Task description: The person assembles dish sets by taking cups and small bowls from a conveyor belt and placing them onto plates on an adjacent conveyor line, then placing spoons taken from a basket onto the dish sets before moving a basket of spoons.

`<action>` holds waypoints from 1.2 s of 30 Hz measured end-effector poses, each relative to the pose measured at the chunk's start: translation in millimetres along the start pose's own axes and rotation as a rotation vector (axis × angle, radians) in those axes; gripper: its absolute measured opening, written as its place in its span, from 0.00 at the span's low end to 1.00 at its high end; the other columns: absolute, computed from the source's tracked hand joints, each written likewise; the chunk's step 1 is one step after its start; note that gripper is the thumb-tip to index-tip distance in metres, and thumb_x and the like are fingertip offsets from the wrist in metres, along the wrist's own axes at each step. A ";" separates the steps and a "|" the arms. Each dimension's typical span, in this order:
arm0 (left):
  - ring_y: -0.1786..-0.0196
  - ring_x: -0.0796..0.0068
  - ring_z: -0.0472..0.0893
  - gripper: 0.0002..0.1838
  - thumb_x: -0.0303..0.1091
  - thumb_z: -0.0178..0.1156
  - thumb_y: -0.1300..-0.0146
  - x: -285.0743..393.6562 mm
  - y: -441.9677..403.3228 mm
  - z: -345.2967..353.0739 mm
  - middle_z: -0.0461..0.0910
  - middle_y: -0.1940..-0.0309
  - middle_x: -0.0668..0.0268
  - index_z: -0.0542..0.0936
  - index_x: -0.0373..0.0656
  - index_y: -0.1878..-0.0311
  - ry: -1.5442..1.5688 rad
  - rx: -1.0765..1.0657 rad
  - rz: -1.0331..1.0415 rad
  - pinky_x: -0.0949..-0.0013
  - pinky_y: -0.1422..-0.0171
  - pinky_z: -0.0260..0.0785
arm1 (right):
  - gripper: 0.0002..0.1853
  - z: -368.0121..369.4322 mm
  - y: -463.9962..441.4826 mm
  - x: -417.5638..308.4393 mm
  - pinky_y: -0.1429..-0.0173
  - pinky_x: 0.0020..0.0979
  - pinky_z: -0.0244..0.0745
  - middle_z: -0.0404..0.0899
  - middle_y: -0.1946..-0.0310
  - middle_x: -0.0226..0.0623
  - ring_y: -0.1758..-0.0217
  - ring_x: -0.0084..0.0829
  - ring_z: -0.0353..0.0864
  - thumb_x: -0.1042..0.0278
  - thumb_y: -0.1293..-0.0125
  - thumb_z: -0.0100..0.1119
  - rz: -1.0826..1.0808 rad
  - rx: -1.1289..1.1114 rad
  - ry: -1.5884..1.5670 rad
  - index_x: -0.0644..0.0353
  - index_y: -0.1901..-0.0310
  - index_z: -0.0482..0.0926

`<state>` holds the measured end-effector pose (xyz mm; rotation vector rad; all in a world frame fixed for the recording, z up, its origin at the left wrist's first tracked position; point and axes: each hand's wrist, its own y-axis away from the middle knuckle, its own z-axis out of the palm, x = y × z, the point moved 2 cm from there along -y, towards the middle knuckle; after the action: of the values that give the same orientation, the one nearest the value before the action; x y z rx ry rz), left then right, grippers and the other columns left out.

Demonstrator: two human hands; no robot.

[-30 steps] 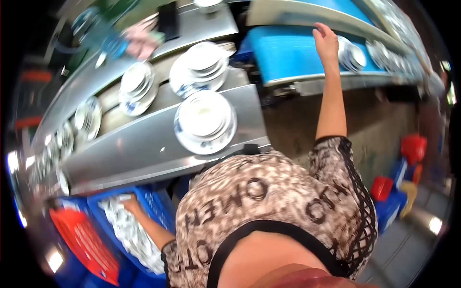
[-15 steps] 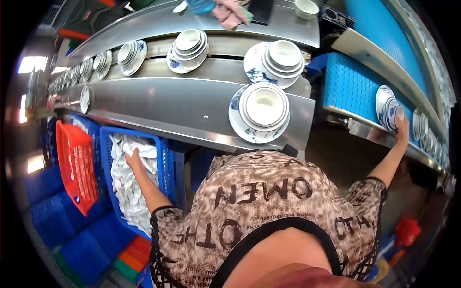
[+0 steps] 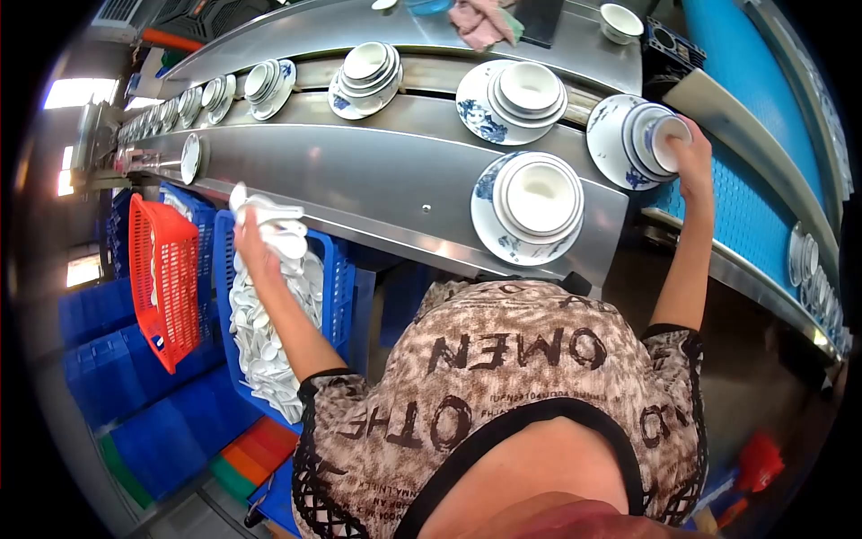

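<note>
My left hand (image 3: 255, 241) is closed round several white soup spoons (image 3: 284, 225), just above the far end of a blue basket (image 3: 336, 278) full of similar spoons (image 3: 260, 341). On the other side, my right hand (image 3: 691, 162) grips a tilted dish stack (image 3: 620, 148), white bowls nested on a blue-patterned plate, over the right end of the steel counter. My fingers are at the top bowl's rim. Two like stacks are nearest to it: one (image 3: 540, 198) on the front steel ledge, another (image 3: 528, 87) on the rail behind.
More dish stacks (image 3: 366, 67) line the rail toward the left. A small dish (image 3: 190, 157) stands on the counter. An orange-red basket (image 3: 166, 278) adjoins the blue one. At right runs a blue mesh belt (image 3: 754, 216) with stacks (image 3: 801, 256). A pink cloth (image 3: 480, 22) lies behind.
My right hand has brought the dish stack left from the blue belt to the counter's end. My left hand has lifted spoons up out of the blue basket.
</note>
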<state>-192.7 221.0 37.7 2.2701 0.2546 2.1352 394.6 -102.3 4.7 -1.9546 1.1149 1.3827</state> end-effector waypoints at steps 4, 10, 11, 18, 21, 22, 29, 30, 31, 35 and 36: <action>0.66 0.78 0.77 0.14 0.32 0.59 0.44 10.2 21.2 112.7 0.78 0.66 0.65 0.74 0.35 0.56 -0.092 -0.344 -0.098 0.75 0.61 0.69 | 0.19 39.1 -21.7 13.3 0.54 0.25 0.68 0.77 0.61 0.36 0.60 0.26 0.75 0.71 0.49 0.52 0.106 -0.170 -0.011 0.63 0.53 0.74; 0.65 0.77 0.77 0.17 0.35 0.61 0.47 -18.1 25.7 229.3 0.78 0.67 0.64 0.75 0.34 0.57 -0.329 -0.754 -0.090 0.72 0.60 0.69 | 0.24 67.0 -3.3 -12.4 0.45 0.27 0.63 0.74 0.53 0.40 0.51 0.27 0.70 0.57 0.38 0.50 -0.162 -0.139 0.221 0.64 0.45 0.68; 0.65 0.77 0.77 0.18 0.36 0.61 0.48 -17.8 25.7 241.2 0.78 0.67 0.64 0.75 0.34 0.58 -0.405 -0.766 -0.059 0.73 0.59 0.69 | 0.24 64.1 -2.0 -12.5 0.45 0.28 0.63 0.74 0.53 0.40 0.51 0.27 0.70 0.56 0.38 0.50 -0.261 -0.063 0.343 0.64 0.45 0.67; 0.67 0.76 0.77 0.18 0.35 0.65 0.52 -18.7 9.4 258.8 0.79 0.67 0.62 0.76 0.32 0.61 -0.360 -0.779 -0.143 0.72 0.61 0.69 | 0.13 71.7 67.4 -66.2 0.55 0.22 0.68 0.78 0.63 0.35 0.61 0.22 0.75 0.70 0.39 0.52 -0.164 -0.256 -0.098 0.65 0.54 0.74; 0.67 0.76 0.78 0.18 0.34 0.66 0.52 -17.5 0.9 253.3 0.79 0.67 0.61 0.76 0.33 0.60 -0.380 -0.772 -0.172 0.72 0.61 0.70 | 0.17 95.1 91.4 -79.0 0.50 0.27 0.68 0.76 0.57 0.40 0.54 0.30 0.74 0.68 0.42 0.56 -0.201 -0.493 0.047 0.63 0.50 0.72; 0.67 0.75 0.78 0.18 0.34 0.66 0.52 -13.6 0.6 250.8 0.79 0.67 0.61 0.76 0.33 0.60 -0.371 -0.753 -0.199 0.71 0.62 0.71 | 0.19 100.8 95.9 -82.3 0.47 0.29 0.66 0.75 0.55 0.42 0.52 0.33 0.73 0.70 0.44 0.57 -0.287 -0.534 0.144 0.63 0.50 0.72; 0.67 0.75 0.78 0.17 0.31 0.66 0.53 -2.0 -9.6 217.9 0.78 0.68 0.62 0.76 0.33 0.60 -0.342 -0.697 -0.165 0.71 0.63 0.71 | 0.32 91.5 123.7 -108.9 0.42 0.36 0.61 0.70 0.52 0.45 0.47 0.44 0.66 0.77 0.56 0.58 -0.360 -0.613 0.407 0.58 0.44 0.65; 0.67 0.75 0.78 0.16 0.29 0.64 0.52 -1.6 -15.0 212.8 0.78 0.68 0.62 0.76 0.32 0.60 -0.334 -0.662 -0.132 0.72 0.63 0.70 | 0.32 90.0 123.1 -108.4 0.42 0.36 0.61 0.70 0.52 0.46 0.47 0.44 0.67 0.78 0.56 0.57 -0.340 -0.610 0.428 0.58 0.43 0.65; 0.68 0.76 0.77 0.15 0.29 0.63 0.50 -2.8 -16.6 206.3 0.78 0.68 0.62 0.76 0.32 0.59 -0.252 -0.647 -0.140 0.73 0.63 0.69 | 0.33 87.9 122.9 -107.0 0.42 0.36 0.62 0.70 0.52 0.46 0.47 0.44 0.67 0.79 0.56 0.56 -0.312 -0.608 0.450 0.58 0.43 0.65; 0.68 0.77 0.77 0.14 0.31 0.59 0.46 12.6 0.3 190.0 0.78 0.68 0.63 0.75 0.33 0.58 -0.199 -0.692 -0.079 0.73 0.63 0.69 | 0.31 80.0 124.5 -71.1 0.49 0.38 0.65 0.71 0.63 0.48 0.57 0.45 0.70 0.79 0.55 0.51 -0.347 -0.588 0.225 0.56 0.44 0.66; 0.68 0.77 0.77 0.14 0.31 0.59 0.46 15.3 7.7 192.8 0.78 0.68 0.64 0.75 0.34 0.58 -0.237 -0.683 -0.103 0.73 0.63 0.68 | 0.30 79.2 124.8 -61.1 0.48 0.37 0.65 0.72 0.61 0.48 0.55 0.44 0.71 0.79 0.55 0.50 -0.341 -0.570 0.157 0.58 0.45 0.67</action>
<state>0.3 234.7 40.8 1.9994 -0.3094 1.5466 239.2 -88.6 40.2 -2.5399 0.4261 1.4769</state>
